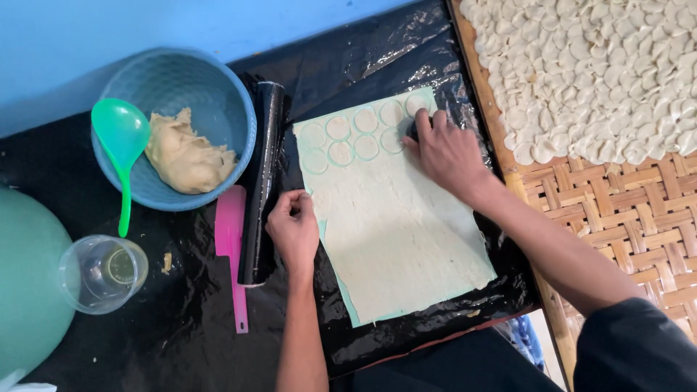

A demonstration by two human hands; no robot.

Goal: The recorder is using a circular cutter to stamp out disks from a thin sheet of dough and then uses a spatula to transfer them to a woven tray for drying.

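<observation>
Covering a small dark cutter almost entirely, the right hand (446, 149) presses it onto the rolled dough sheet (396, 225) near the far edge, beside the cut circles (352, 134). Left hand (292, 229), fingers curled and holding nothing visible, rests at the sheet's left edge, next to the black roller (261, 181).

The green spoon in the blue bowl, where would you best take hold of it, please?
Probably by the green spoon's thin handle, which hangs over the blue bowl's near rim. Come from above on the side near the clear cup; its wide head rests inside beside the dough lump.
</observation>
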